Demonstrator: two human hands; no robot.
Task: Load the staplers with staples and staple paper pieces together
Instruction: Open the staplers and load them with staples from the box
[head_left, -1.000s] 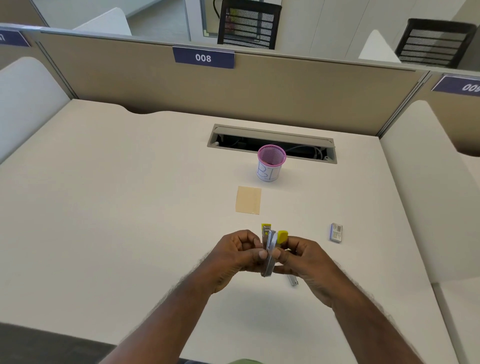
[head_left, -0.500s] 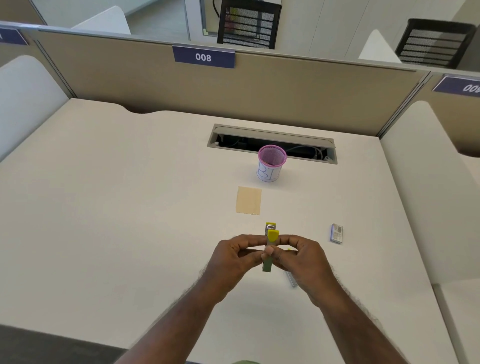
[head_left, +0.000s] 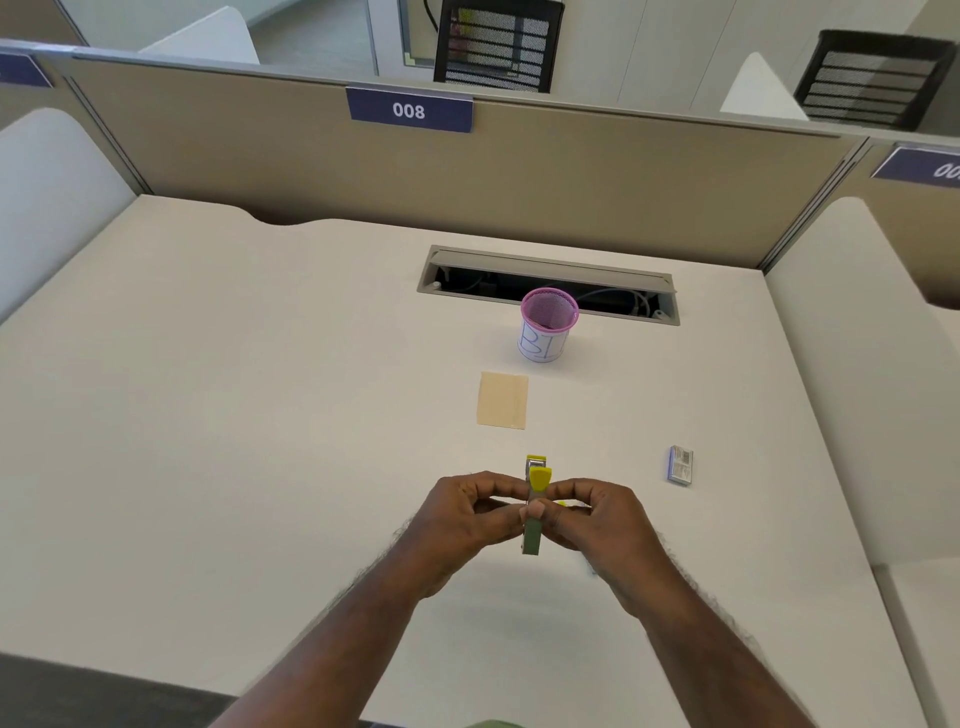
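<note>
A pale desk (head_left: 260, 415) is carrying three loose things: a pink mesh cup (head_left: 546, 325) is standing at the far middle, just near of the cable slot (head_left: 548, 285); a tan paper piece (head_left: 502, 400) is lying nearer; a small staple box (head_left: 680, 465) is lying right.

Head camera looks forward and down, close over the desk (head_left: 260, 415).

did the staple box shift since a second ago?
No. The staple box sits at the same spot right of the tan paper.
</note>
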